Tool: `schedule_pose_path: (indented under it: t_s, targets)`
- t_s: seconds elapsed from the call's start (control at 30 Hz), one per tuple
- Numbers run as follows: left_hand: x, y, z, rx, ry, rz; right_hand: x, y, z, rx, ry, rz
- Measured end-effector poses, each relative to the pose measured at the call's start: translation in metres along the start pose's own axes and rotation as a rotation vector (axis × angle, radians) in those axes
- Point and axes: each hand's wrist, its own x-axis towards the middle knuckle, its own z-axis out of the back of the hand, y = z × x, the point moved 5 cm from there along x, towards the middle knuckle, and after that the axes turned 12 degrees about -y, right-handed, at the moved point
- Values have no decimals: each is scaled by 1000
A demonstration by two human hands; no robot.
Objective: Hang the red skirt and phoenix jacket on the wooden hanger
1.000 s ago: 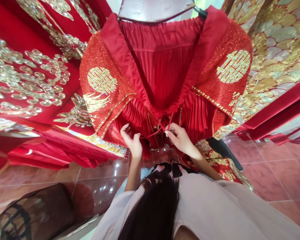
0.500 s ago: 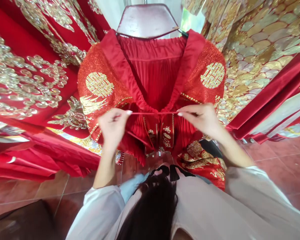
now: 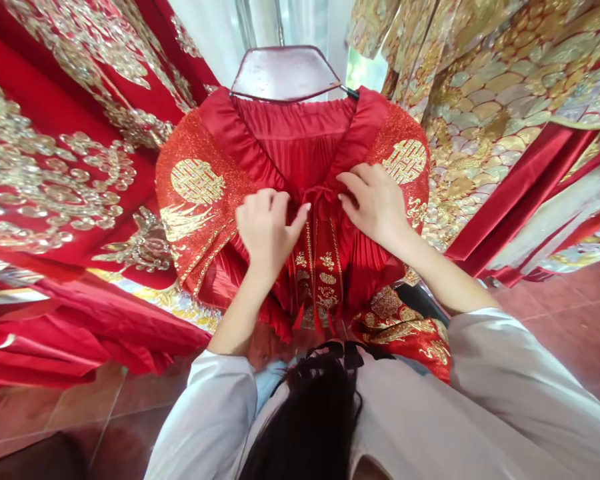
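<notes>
A red jacket (image 3: 205, 143) with gold round emblems hangs in front of me on a broad hanger (image 3: 290, 73). At its gathered neckline a thin red drawstring (image 3: 321, 191) is tied in a small bow. My left hand (image 3: 267, 230) rests on the front panel left of the bow, thumb stretched out beside it and fingers apart from the thumb. To the right of the bow, my right hand (image 3: 375, 203) lies on the other panel with curved, spread fingers. Neither hand shows the cord between its fingers. Tassel ends (image 3: 300, 317) dangle low on the front.
Red garments with clear beads (image 3: 55, 177) crowd the left side. Gold scale-patterned garments (image 3: 485, 113) hang on the right, near folded red cloth (image 3: 515, 200). Embroidered red fabric (image 3: 405, 327) lies below the jacket. Tiled floor (image 3: 105, 400) shows beneath, with a dark object (image 3: 35, 457) at lower left.
Half a second ago both hands pinched the cord and pulled it taut sideways. Now they have let go and moved inward onto the jacket. The neckline is gathered closer, and the hanger appears lower.
</notes>
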Motion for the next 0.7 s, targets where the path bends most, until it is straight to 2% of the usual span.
schedule_pose_path:
  t_s: [0.07,0.17,0.27,0.37,0.47,0.57,0.63,0.7]
  targets:
    - [-7,-12,-22,17,195,5,4,13,-12,-1,31,43]
    - [-12,-16,-42,39,312,16,10,20,-28,-25,42,59]
    - [-10,-12,-47,-19,302,58,16,19,-38,-25,29,23]
    - [-4,-8,-46,-203,231,184,21,18,-41,16,12,-63]
    - [-1,-3,-50,-595,226,437,23,17,-41,122,-24,-178]
    - [-1,-1,-58,-966,351,664,24,12,-42,304,-46,-293]
    - [2,1,-53,-1030,358,663,25,8,-44,458,-46,-353]
    - [8,4,-42,-1011,277,579,28,4,-46,625,-46,-414]
